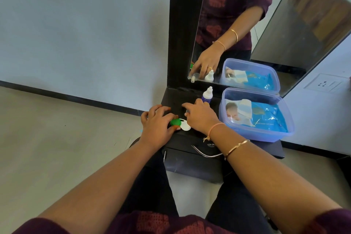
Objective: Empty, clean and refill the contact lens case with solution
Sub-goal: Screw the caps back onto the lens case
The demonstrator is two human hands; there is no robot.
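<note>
The contact lens case [183, 125] lies on the black dresser top [197, 135], white with a green cap [175, 122] on its left well. My left hand [156, 122] pinches that green cap between thumb and fingers. My right hand [201, 116] lies just right of the case, its fingers reaching left over a small clear cap [187, 111]. Whether it grips the cap is hidden. The white solution bottle [207, 94] with a purple label stands upright behind my right hand, its nozzle bare.
A blue-tinted plastic tub [283, 119] holding a pack of wet wipes sits at the right of the dresser top. A mirror [247, 24] in a black frame rises behind. A drawer with a metal handle [205, 153] is below. A wall socket [325, 83] is at the right.
</note>
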